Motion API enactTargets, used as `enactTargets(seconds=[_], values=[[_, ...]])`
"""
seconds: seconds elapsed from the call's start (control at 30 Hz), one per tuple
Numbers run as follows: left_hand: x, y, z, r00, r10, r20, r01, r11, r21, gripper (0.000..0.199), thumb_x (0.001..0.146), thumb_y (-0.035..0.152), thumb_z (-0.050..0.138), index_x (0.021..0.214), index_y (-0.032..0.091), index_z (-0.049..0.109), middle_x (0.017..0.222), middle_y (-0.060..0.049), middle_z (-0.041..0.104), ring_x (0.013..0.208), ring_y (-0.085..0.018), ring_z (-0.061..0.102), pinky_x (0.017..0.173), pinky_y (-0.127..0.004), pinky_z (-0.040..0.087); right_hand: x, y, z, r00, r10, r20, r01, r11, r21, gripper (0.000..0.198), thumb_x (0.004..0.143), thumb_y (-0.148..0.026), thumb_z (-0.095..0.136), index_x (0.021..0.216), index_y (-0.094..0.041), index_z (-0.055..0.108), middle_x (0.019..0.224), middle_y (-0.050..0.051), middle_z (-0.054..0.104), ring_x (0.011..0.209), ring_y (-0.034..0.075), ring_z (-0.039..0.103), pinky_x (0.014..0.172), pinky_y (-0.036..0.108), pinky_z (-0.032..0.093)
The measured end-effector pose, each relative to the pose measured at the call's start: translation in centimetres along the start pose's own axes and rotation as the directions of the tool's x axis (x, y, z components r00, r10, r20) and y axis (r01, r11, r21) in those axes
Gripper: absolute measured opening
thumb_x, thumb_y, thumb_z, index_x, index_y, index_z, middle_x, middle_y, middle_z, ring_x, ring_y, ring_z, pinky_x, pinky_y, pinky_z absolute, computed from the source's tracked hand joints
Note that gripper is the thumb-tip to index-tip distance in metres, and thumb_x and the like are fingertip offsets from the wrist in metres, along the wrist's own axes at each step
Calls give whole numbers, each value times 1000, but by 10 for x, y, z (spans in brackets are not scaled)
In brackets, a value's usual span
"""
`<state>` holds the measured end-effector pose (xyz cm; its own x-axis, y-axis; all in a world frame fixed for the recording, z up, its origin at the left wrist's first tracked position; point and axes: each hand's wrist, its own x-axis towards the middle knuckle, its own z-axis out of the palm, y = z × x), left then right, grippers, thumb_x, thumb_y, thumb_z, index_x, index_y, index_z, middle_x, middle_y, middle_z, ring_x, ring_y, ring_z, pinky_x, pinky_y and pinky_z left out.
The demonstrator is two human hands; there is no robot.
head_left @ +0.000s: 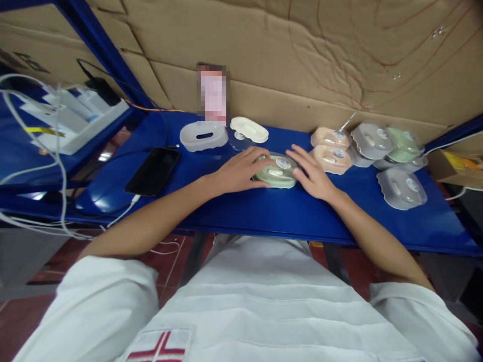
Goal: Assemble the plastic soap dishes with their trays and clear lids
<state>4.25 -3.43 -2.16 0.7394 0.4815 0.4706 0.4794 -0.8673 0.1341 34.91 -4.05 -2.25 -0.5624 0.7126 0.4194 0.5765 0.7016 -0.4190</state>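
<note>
A light green soap box with a clear lid, a round label and a small pale piece on top sits on the blue bench before me. My left hand grips its left end, thumb low at the front edge and fingers over the lid. At the right end, my right hand has its fingers spread, with the thumb by the lid's edge. Just behind lie a cream soap tray and a clear lid, partly hidden. A whitish box base with a slot stands to the left.
Peach soap boxes, grey ones and a green one cluster at right; another grey box sits nearer me. A black phone with a white cable lies left. Cardboard backs the bench. Power strips stand far left.
</note>
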Motion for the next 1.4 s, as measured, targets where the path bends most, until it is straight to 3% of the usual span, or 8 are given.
enactTargets(seconds=[0.2, 0.5, 0.67, 0.87, 1.03, 1.13, 1.27, 1.4], values=[[1, 1, -2, 1000, 6, 2, -6, 999, 43, 55, 97, 50, 79, 140, 21, 59, 138, -17, 62, 127, -34, 58, 105, -50, 58, -1, -5, 10, 971, -190, 144, 201, 977, -66, 68, 109, -57, 55, 172, -36, 38, 180, 5, 31, 166, 36, 31, 134, 66, 30], [0, -1, 0, 1000, -25, 7, 25, 1000, 15, 52, 102, 49, 73, 143, 21, 58, 138, -17, 60, 128, -34, 56, 110, -52, 55, 2, 0, 8, 967, -177, 182, 198, 975, -104, 61, 115, -49, 45, 173, -38, 32, 181, 3, 30, 168, 32, 28, 137, 66, 23], [-1, 0, 2, 1000, -15, 1, 15, 1000, 16, 46, 105, 45, 68, 144, 21, 58, 139, -17, 59, 130, -33, 57, 108, -49, 57, 3, 7, 7, 968, -173, 181, 202, 967, -155, 73, 109, -58, 56, 174, -38, 29, 181, 3, 27, 168, 36, 26, 136, 67, 26], [-1, -2, 4, 1000, -11, -9, 11, 1000, -11, 42, 107, 44, 64, 143, 24, 60, 138, -16, 60, 129, -33, 57, 109, -51, 56, 1, 6, 7, 970, -167, 176, 204, 954, -218, 68, 109, -57, 55, 172, -35, 39, 175, 7, 43, 164, 35, 36, 135, 64, 32], [-1, -2, 2, 1000, -12, -12, 12, 999, -34, 41, 108, 48, 59, 141, 23, 61, 138, -16, 60, 130, -33, 57, 107, -51, 57, 0, 9, 10, 971, -196, 138, 217, 963, -162, 75, 106, -60, 60, 173, -36, 36, 181, 6, 30, 169, 36, 25, 133, 66, 34], [1, -2, -5, 999, -3, -36, 1, 999, -42, 43, 111, 50, 54, 144, 22, 59, 139, -17, 60, 130, -31, 59, 110, -50, 55, 2, 10, 7, 969, -224, 101, 239, 956, -173, 69, 107, -60, 59, 169, -36, 44, 176, 7, 40, 167, 34, 30, 133, 64, 37], [4, -3, -13, 983, -138, -120, 143, 989, 38, 44, 112, 47, 49, 143, 18, 60, 142, -18, 61, 132, -33, 60, 114, -51, 51, 6, 14, -22, 984, -174, 33, 176, 936, -306, 61, 107, -61, 57, 163, -38, 53, 171, 6, 48, 166, 33, 33, 133, 65, 35], [3, -4, -12, 924, -375, -69, 381, 899, 214, 43, 110, 44, 52, 138, 14, 65, 136, -21, 66, 125, -39, 64, 108, -56, 51, 3, 42, -65, 979, -61, -193, -39, 880, -473, 66, 105, -66, 58, 160, -29, 56, 168, 12, 50, 163, 34, 36, 132, 64, 33]])
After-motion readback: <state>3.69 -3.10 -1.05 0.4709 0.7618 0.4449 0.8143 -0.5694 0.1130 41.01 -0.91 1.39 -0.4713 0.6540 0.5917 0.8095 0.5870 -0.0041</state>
